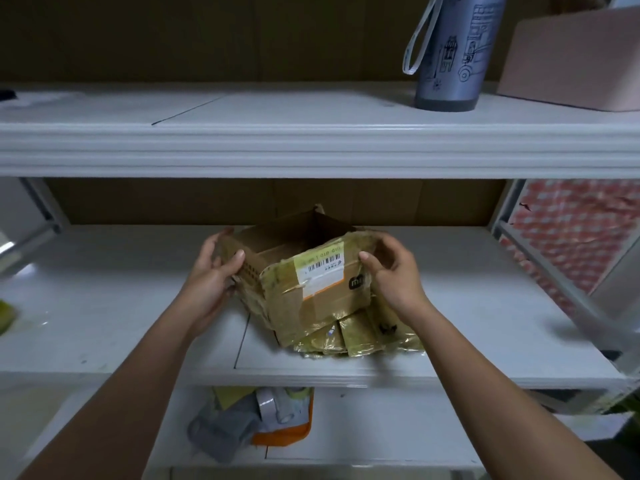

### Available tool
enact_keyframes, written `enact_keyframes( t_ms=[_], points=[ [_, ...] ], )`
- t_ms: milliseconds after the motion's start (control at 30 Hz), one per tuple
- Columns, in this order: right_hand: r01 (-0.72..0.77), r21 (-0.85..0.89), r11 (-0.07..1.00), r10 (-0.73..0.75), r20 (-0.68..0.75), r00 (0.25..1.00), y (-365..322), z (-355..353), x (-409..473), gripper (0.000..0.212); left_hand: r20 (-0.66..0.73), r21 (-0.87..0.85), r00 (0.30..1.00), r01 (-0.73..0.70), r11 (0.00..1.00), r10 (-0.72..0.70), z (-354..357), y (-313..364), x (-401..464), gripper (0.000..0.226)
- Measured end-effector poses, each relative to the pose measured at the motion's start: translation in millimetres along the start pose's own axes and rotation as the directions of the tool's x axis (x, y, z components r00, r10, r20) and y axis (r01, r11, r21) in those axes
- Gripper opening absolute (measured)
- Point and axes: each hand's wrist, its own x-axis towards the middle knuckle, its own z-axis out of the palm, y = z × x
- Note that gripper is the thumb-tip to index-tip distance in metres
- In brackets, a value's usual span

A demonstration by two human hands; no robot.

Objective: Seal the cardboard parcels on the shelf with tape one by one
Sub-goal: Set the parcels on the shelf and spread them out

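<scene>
I judge the step in hand to be closing this open cardboard parcel (304, 275) before any tape goes on. It sits tilted at the centre of the frame on the middle shelf (104, 306), its far flap standing up and its mouth open toward the back. To do this well I want the box squared and flat on the shelf first, then the flaps folded down so their edges meet, held there while tape is fetched. I see no tape in my hands; what may be a roll lies in the clutter at the lower centre of the frame, though I cannot be sure.

Starting at the left: my left hand (211, 271) grips the left wall of the parcel, thumb on the near face and fingers curled round the far side of that edge.

At the centre, the front face carries a barcode label (323, 268) and old glossy tape.

To the right, my right hand (391, 271) is half curled at the parcel's right top corner, thumb tip touching the edge by the label; whether the fingers behind really clasp the cardboard I cannot tell.

Farther right and up, a grey bottle (453, 53) stands on the upper shelf.
</scene>
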Motion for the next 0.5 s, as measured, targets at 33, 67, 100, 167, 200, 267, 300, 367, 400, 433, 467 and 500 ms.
enact_keyframes(
  t_ms=[33, 67, 100, 167, 200, 267, 300, 367, 400, 433, 467, 500],
  points=[
    [0.025, 0.014, 1.0, -0.025, 0.0, 1.0, -3, 3, 0, 0.027, -0.02, -0.019, 1.0, -0.012, 1.0, 0.011, -2, 2, -1, 0.048],
    [0.051, 0.022, 0.998, -0.051, 0.0, 0.999, -7, 7, 0, 0.027, -0.046, -0.032, 0.999, -0.031, 0.999, 0.029, -4, 5, -1, 0.048],
    [0.074, 0.03, 0.997, -0.074, 0.006, 0.997, -12, 13, 0, 0.026, -0.078, -0.04, 0.996, -0.05, 0.998, 0.046, -6, 8, -2, 0.047],
    [0.099, 0.028, 0.995, -0.1, 0.02, 0.995, -20, 26, 0, 0.023, -0.154, -0.032, 0.986, -0.067, 0.997, 0.062, -12, 16, -1, 0.042],
    [0.102, 0.027, 0.994, -0.103, 0.024, 0.994, -24, 33, -1, 0.023, -0.182, -0.018, 0.981, -0.073, 0.997, 0.069, -17, 20, 1, 0.039],
    [0.088, 0.038, 0.995, -0.089, 0.032, 0.996, -29, 48, -3, 0.023, -0.19, 0.012, 0.978, -0.088, 0.996, 0.089, -30, 28, 5, 0.025],
    [0.077, 0.04, 0.996, -0.078, 0.039, 0.996, -30, 56, -4, 0.024, -0.169, 0.02, 0.981, -0.09, 0.996, 0.093, -37, 30, 7, 0.018],
    [0.061, 0.023, 0.998, -0.062, 0.043, 0.997, -31, 71, -5, 0.025, -0.12, 0.022, 0.99, -0.076, 0.997, 0.078, -55, 30, 13, 0.01],
    [0.06, 0.015, 0.998, -0.06, 0.035, 0.998, -29, 78, -5, 0.024, -0.097, 0.013, 0.993, -0.06, 0.998, 0.061, -64, 29, 15, 0.009],
    [0.062, 0.016, 0.998, -0.062, 0.021, 0.998, -28, 86, -6, 0.023, -0.074, -0.003, 0.996, -0.043, 0.999, 0.043, -73, 27, 18, 0.01],
    [0.06, 0.02, 0.998, -0.06, 0.003, 0.998, -27, 94, -9, 0.023, -0.05, -0.023, 0.998, -0.029, 0.999, 0.028, -82, 24, 22, 0.011],
    [0.043, 0.03, 0.999, -0.043, -0.01, 0.999, -25, 104, -11, 0.024, -0.028, -0.04, 1.0, -0.015, 0.999, 0.014, -92, 21, 26, 0.014]
  ],
)
